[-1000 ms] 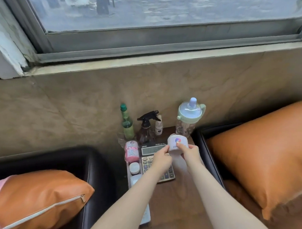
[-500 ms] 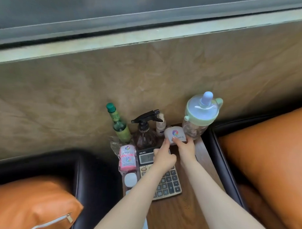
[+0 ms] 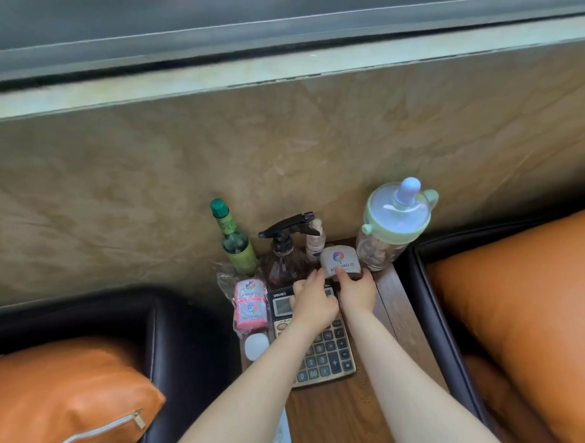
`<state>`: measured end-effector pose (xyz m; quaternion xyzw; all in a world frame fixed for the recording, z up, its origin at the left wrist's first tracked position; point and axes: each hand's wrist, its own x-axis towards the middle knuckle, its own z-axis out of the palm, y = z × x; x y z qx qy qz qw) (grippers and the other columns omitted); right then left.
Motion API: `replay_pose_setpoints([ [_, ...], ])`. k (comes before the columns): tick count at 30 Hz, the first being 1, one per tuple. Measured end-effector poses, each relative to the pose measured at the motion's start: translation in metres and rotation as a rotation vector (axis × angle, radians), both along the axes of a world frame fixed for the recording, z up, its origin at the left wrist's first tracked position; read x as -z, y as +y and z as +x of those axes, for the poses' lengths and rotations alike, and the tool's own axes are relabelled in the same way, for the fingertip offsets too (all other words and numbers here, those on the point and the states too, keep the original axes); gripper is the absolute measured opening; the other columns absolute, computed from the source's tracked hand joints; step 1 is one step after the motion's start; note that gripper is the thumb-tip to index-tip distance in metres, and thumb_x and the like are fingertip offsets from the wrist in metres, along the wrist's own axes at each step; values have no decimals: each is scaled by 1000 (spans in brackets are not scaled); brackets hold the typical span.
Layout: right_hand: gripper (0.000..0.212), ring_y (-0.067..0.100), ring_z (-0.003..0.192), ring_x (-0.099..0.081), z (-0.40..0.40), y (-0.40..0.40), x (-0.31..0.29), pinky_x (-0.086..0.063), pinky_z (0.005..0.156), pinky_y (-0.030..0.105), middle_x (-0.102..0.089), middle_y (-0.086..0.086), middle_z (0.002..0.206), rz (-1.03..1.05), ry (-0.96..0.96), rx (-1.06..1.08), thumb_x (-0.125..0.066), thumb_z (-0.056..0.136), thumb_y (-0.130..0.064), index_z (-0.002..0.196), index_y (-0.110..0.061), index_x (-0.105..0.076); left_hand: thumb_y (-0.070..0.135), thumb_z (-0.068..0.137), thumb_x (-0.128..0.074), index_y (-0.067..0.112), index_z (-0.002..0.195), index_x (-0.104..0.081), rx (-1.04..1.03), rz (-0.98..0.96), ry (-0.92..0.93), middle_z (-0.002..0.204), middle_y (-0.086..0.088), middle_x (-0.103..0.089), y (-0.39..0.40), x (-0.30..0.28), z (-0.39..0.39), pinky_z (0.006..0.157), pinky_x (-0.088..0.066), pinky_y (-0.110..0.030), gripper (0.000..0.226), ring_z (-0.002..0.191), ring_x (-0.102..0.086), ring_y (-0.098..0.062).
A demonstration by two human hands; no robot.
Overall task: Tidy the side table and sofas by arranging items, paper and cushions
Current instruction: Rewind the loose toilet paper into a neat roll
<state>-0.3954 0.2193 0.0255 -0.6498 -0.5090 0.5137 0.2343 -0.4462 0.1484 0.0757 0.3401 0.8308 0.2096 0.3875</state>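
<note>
Beside the clear bottle [image 3: 383,247], both hands' [image 3: 357,291] grip clasps the white roll [image 3: 340,263].

A narrow wooden table [image 3: 400,311] carries a green bottle [image 3: 238,244], a dark spray bottle [image 3: 283,254], a small pump bottle [image 3: 315,242], a lidded cup [image 3: 388,231], a calculator [image 3: 326,348], pink rolls [image 3: 251,302] and a white cap [image 3: 256,346].
</note>
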Motion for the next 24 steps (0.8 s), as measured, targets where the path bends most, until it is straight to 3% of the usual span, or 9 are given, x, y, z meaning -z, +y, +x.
replay_pose_setpoints([
  [2,47,37,115,-51,1,-6,-9,-43,96,42,-55,21,123,14,-40,30,-61,89,-27,124,2,-51,10,92,-40,14,149,-25,-82,40,-31,155,-4,-26,-9,-1,-4,115,-19,-33,59,141,-16,-23],
  [6,38,33,116,-49,3,-25,-38,-39,94,36,-51,18,125,109,-88,61,-51,95,-21,125,1,-50,13,95,-42,16,141,-44,-295,138,-124,144,-11,-43,-31,-7,-14,110,-35,-36,46,130,-43,-26],
  [9,28,27,107,-53,6,-42,-61,-37,84,28,-57,10,109,169,-45,-30,-46,97,-19,115,-1,-58,14,98,-43,10,133,-52,-347,212,-193,136,-5,-53,-44,-25,-15,101,-34,-23,36,126,-48,-19],
  [11,26,26,96,-56,7,-54,-76,-36,74,26,-61,9,93,182,-8,-128,-44,97,-17,101,-1,-64,13,98,-43,8,121,-60,-403,267,-260,126,-7,-60,-51,-40,-15,95,-38,-22,29,116,-54,-20],
  [13,25,24,90,-60,3,-64,-88,-42,75,29,-66,8,89,164,53,-209,-45,96,-16,93,-6,-68,11,98,-42,8,107,-63,-458,316,-326,113,-8,-65,-61,-54,-14,82,-48,-21,23,99,-59,-18],
  [16,27,23,82,-63,-6,-85,-109,-51,80,39,-65,2,76,82,161,-305,-46,96,-20,75,-18,-63,10,98,-39,8,99,-62,-505,352,-371,93,-2,-64,-83,-74,-15,57,-44,-10,23,79,-58,-8],
  [18,30,23,77,-64,-10,-105,-124,-53,78,40,-66,5,74,63,199,-374,-46,97,-21,72,-20,-62,10,98,-41,7,96,-65,-518,378,-388,87,-1,-65,-102,-87,-15,63,-50,-13,25,78,-61,-9],
  [21,31,23,78,-64,-14,-135,-144,-54,77,39,-67,7,76,77,208,-430,-46,97,-21,71,-19,-64,12,94,-46,17,76,-67,-560,394,-370,84,-5,-69,-134,-107,-19,83,-56,-41,28,86,-67,-24],
  [24,34,27,76,-64,-21,-169,-159,-55,73,42,-66,11,76,52,217,-467,-46,97,-20,68,-15,-64,11,96,-43,11,81,-65,-615,444,-355,88,-10,-68,-174,-126,-25,60,-56,-24,26,74,-66,-20],
])
